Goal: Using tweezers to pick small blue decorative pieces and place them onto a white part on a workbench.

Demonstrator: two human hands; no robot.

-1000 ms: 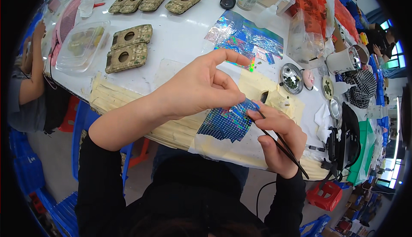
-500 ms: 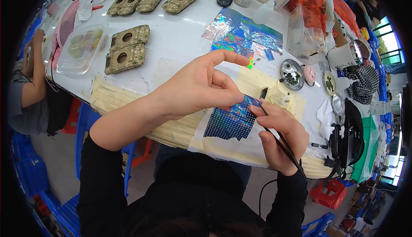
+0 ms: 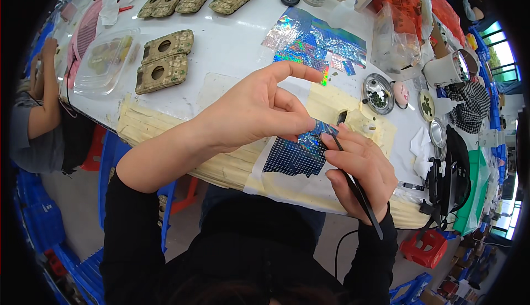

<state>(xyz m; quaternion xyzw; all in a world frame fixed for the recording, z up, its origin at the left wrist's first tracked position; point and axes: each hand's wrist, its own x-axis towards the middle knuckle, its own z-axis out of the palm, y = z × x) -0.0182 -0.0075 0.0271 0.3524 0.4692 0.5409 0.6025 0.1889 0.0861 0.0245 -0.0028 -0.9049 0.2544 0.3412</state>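
Between thumb and fingers, my left hand [image 3: 251, 109] pinches a small piece of shiny blue holographic film [image 3: 326, 127]. My right hand [image 3: 365, 164] is closed around dark tweezers [image 3: 361, 199], whose tips meet the film close to the left fingertips. Below both hands a blue dotted sheet [image 3: 291, 157] with a ragged lower edge lies on white paper [image 3: 259, 180]; the left hand and the film piece hide some of its upper part. Further back lie larger rainbow-shiny holographic sheets [image 3: 331, 34].
Several camouflage-patterned model tank hulls [image 3: 161, 74] sit at left and back. A clear plastic box [image 3: 105, 62] stands at far left. On the right are a round metal dish [image 3: 379, 94] with dark green bits, a white cup [image 3: 441, 73] and a black bag [image 3: 457, 167].
The tweezers have turned in my right hand, and their arms, visibly apart before, now look like one bar. My left hand keeps its pinch in nearly the same place.
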